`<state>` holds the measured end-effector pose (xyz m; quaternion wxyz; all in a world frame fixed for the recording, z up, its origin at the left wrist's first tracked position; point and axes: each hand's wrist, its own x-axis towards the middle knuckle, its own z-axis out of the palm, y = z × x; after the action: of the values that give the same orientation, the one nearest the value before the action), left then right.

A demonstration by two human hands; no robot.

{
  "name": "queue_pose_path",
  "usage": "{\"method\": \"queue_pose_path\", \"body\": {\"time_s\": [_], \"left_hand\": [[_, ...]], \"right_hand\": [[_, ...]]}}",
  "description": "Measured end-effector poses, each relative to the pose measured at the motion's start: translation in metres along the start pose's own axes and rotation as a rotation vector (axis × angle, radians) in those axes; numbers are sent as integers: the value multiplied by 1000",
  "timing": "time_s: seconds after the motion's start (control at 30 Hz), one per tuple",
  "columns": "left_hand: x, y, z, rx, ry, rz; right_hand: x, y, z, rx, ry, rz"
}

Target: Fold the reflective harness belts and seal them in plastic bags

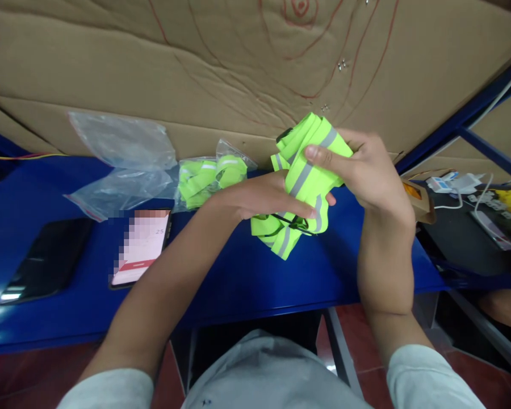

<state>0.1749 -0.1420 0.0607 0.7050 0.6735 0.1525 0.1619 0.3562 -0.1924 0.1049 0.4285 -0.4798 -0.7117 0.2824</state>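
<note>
Pale grey shirt (pixel 268 375) cloth fills the space closest to us, and both our bare arms reach forward from its sleeves over a blue table (pixel 255 289). Between our hands we hold a bundle of bright yellow-green strap (pixel 309 176) with grey stripes, raised above the tabletop, its folded layers stacked and loose loops hanging underneath. Our right hand (pixel 366 165) pinches the upper folds, thumb pressed flat on the front and the other fingers mostly hidden behind. Our left hand (pixel 272 196) grips the lower folds from the side, one digit across the front near a thin black cord (pixel 296 223); we cannot tell exactly how its hidden fingers sit. Left of the bundle, similar straps lie in clear packets (pixel 213 176), beside two clear plastic bags (pixel 123 142). Nearer us are a lit phone (pixel 142 244) and a dark phone (pixel 46 261). Brown cardboard (pixel 196 74) stands behind everything.
</note>
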Motion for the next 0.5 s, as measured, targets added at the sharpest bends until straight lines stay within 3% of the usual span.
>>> {"method": "queue_pose_path", "body": {"time_s": [0.13,0.3,0.5], "left_hand": [[1,-4,4,-7,68,14],[5,-12,8,-220,-146,1],[1,-5,16,28,-287,19]], "right_hand": [[-2,-2,-3,30,-12,32],[-5,-5,-12,4,-31,24],[-20,-29,-16,-156,-43,-59]]}}
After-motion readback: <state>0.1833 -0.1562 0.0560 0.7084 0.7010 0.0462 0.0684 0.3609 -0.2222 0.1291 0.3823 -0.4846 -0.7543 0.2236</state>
